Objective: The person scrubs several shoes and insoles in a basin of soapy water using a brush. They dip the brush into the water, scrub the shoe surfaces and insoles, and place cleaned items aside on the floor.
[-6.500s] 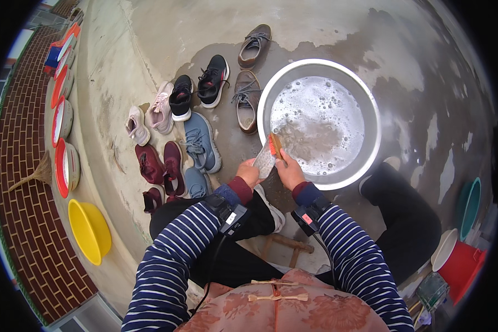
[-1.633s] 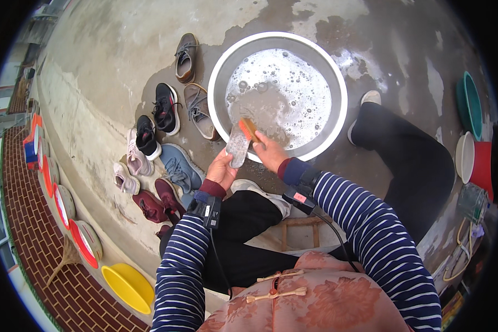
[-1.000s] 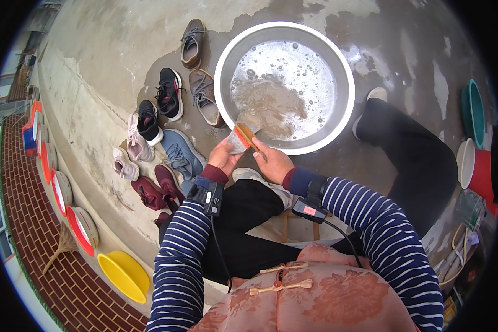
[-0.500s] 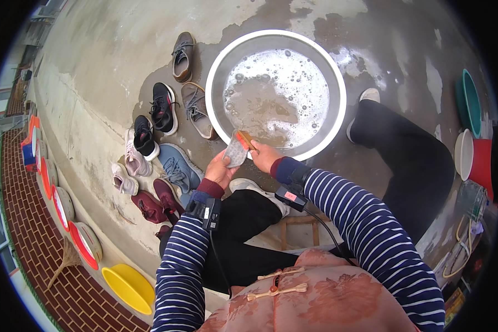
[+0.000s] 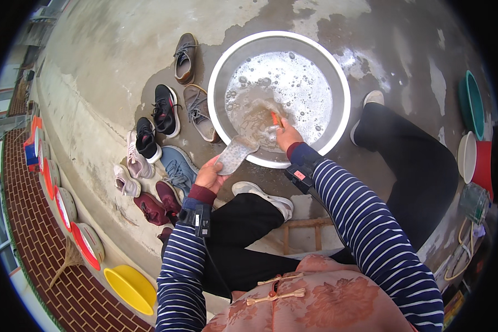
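Observation:
My left hand [image 5: 209, 175] holds a grey shoe insole [image 5: 235, 154] flat over the near rim of a large white basin [image 5: 221, 72] of soapy water. My right hand [image 5: 287, 138] reaches into that basin and grips an orange-handled brush [image 5: 274, 120], its head dipped in the suds. Both sleeves are striped navy and white, with a black band on each wrist. I sit low, with my black-trousered legs on either side of the basin.
Several shoes [image 5: 165, 109] lie in rows on the wet concrete left of the basin. Coloured bowls [image 5: 130, 288] line a brick edge at far left. A teal basin [image 5: 471, 102] and a red bucket [image 5: 484, 166] stand at right. A small wooden stool [image 5: 301, 235] is under me.
My right hand has left the insole and gone forward into the basin water with the brush. The left hand keeps the insole at the rim.

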`<action>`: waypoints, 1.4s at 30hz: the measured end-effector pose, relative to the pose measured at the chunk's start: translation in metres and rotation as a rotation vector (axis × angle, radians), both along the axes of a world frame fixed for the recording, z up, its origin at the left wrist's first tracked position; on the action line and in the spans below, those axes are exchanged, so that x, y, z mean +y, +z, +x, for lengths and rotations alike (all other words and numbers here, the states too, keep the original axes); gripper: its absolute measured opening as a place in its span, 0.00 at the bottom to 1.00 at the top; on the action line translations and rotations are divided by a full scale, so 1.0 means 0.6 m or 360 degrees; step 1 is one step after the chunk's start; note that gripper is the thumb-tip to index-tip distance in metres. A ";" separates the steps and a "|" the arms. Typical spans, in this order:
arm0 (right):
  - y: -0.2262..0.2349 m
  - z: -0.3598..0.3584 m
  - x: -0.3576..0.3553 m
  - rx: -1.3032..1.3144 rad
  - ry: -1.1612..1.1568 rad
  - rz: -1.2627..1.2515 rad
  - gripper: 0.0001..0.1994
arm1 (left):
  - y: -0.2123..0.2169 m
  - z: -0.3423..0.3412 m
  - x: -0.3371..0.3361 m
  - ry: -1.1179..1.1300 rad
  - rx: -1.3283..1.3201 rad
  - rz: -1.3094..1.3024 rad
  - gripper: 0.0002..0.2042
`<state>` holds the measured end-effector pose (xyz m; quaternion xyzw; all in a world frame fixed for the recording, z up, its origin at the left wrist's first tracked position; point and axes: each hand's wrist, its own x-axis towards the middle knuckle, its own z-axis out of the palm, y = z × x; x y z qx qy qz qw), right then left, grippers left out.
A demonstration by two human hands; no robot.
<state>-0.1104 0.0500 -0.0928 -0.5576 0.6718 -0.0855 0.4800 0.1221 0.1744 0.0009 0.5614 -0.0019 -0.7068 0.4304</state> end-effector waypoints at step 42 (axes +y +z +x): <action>0.225 0.056 0.226 -0.0745 0.0592 -0.0187 0.28 | -0.013 -0.025 0.006 0.0554 0.0411 -0.0079 0.30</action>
